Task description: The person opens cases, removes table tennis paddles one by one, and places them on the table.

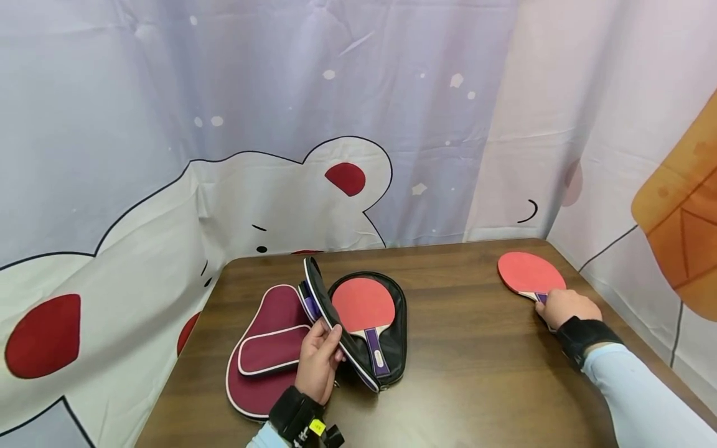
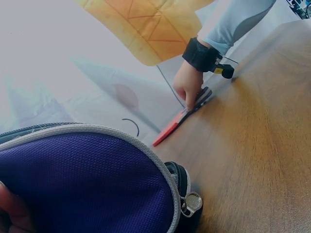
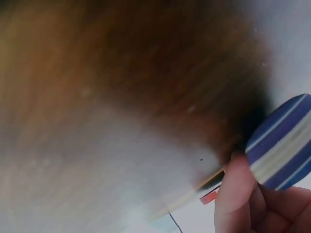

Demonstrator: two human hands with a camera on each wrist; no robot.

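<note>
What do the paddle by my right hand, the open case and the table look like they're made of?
Paddle: matte red rubber face on a pale layered wood blade, going by the edge; its striped purple handle is held by the right hand.
Open case: woven fabric, black outside with purple lining, grey zip; the left hand holds its flap.
Table: brown wood grain, possibly laminate, slight sheen.

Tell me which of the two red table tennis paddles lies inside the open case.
The red paddle with the purple handle near the left hand, resting in the open black zip case. The other red paddle lies bare on the wooden table, its handle gripped by the right hand.
</note>
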